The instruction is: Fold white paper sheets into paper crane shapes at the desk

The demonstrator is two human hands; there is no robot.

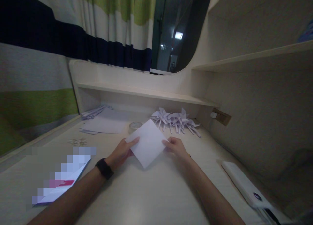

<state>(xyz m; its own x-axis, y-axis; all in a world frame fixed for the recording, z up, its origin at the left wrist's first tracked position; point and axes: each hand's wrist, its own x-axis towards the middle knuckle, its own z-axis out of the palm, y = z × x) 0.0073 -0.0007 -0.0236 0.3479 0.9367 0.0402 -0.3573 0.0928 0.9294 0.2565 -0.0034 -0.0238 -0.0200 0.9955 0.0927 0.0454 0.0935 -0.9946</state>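
Observation:
A square sheet of white paper (148, 145) is held over the desk, turned so that one corner points away from me and one towards me. My left hand (126, 150) pinches its left corner, thumb on top and fingers underneath. At the right corner my right hand (175, 146) grips the sheet the same way. A roll of clear tape (135, 126) lies just behind the paper, partly covered by it. Several white paper pinwheels (176, 120) with rolled paper sticks are heaped beyond my right hand.
Stacked white sheets (107, 120) lie at the back left, near small pale pieces (77, 142) I cannot make out. A partly blurred, lit device (66, 179) rests left. On the right are a white power bank (241, 181) and a wall socket (221, 116). A low shelf (146, 92) spans the back.

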